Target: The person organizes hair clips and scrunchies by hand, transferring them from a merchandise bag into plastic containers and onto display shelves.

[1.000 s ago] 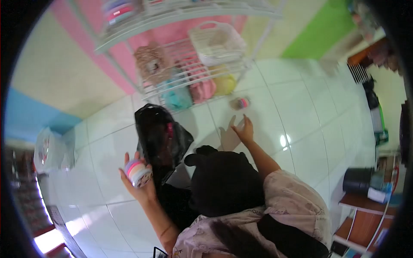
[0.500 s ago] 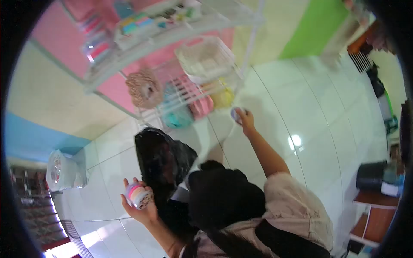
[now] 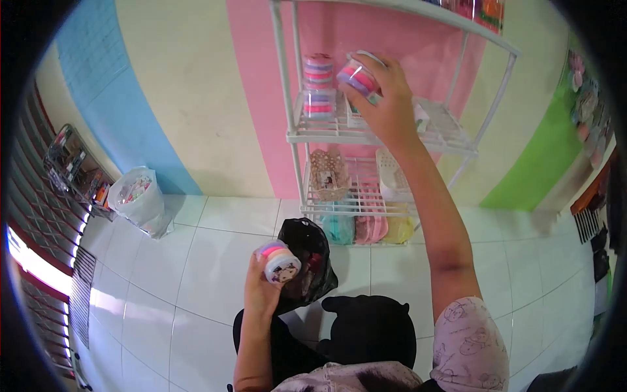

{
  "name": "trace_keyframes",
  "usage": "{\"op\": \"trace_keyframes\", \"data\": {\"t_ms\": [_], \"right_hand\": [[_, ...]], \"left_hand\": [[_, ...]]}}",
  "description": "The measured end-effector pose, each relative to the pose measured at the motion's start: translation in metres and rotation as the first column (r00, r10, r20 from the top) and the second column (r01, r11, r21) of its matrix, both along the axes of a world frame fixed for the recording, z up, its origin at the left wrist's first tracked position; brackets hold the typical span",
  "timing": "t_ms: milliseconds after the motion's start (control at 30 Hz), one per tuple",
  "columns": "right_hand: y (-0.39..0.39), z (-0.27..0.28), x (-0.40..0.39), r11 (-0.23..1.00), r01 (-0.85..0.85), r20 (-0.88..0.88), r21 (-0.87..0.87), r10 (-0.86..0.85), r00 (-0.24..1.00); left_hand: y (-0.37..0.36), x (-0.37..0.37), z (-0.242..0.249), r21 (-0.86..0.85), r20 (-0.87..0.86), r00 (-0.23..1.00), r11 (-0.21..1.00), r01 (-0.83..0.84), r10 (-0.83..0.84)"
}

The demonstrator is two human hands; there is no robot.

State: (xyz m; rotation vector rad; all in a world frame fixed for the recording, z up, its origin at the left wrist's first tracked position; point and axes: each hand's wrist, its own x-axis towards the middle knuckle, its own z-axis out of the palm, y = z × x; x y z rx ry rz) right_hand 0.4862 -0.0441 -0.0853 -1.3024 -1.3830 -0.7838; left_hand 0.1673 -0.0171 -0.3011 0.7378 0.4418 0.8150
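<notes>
My left hand [image 3: 260,294] is wrapped around a small round tub [image 3: 279,260] with pink, peach and lilac layers and a printed white lid. It is tilted beside the mouth of a black plastic bag [image 3: 328,273] on the floor. Raised to the middle shelf of a white rack [image 3: 382,138], my right hand [image 3: 392,108] grips a similar layered tub [image 3: 356,77] by its lid and side. Just left of it, on that shelf, stands a stack of such tubs [image 3: 319,103] in pink, white and purple. My right hand partly hides a white box behind it.
Below are a beige basket [image 3: 328,175], a white basket [image 3: 392,179] and turquoise, pink and yellow bundles [image 3: 372,228]. A white bag [image 3: 140,196] stands by the left wall. Something black and rounded [image 3: 372,330] is close to my body.
My right hand has risen from low beside the rack to the middle shelf, with a tub in it. My left hand keeps its tub, now near the black bag's opening. The view has turned.
</notes>
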Motion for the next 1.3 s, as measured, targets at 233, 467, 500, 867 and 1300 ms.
{"op": "trace_keyframes", "data": {"t_ms": [233,467,500,867,1300], "right_hand": [[0.052,-0.006,0.025,0.993,-0.032,-0.162,0.113,0.050,0.985],[0.044,0.005,0.027,0.945,0.189,0.122,-0.267,-0.161,0.979],[0.040,0.007,0.025,0.943,0.172,0.145,-0.285,-0.135,0.980],[0.024,0.020,-0.003,0.938,0.177,0.108,-0.297,-0.151,0.983],[0.041,0.002,-0.006,0.944,-0.041,-0.116,-0.328,0.003,0.993]], "left_hand": [[0.014,0.026,0.070,0.307,-0.049,0.944,0.894,0.325,-0.326],[0.045,0.100,0.167,0.910,-0.397,0.892,0.220,0.351,0.218],[0.044,0.102,0.174,0.927,-0.375,0.874,0.155,0.342,0.308],[0.061,0.127,0.197,0.881,-0.394,0.711,0.019,0.472,0.583],[0.079,0.140,0.184,0.899,-0.419,0.870,0.256,0.356,0.261]]}}
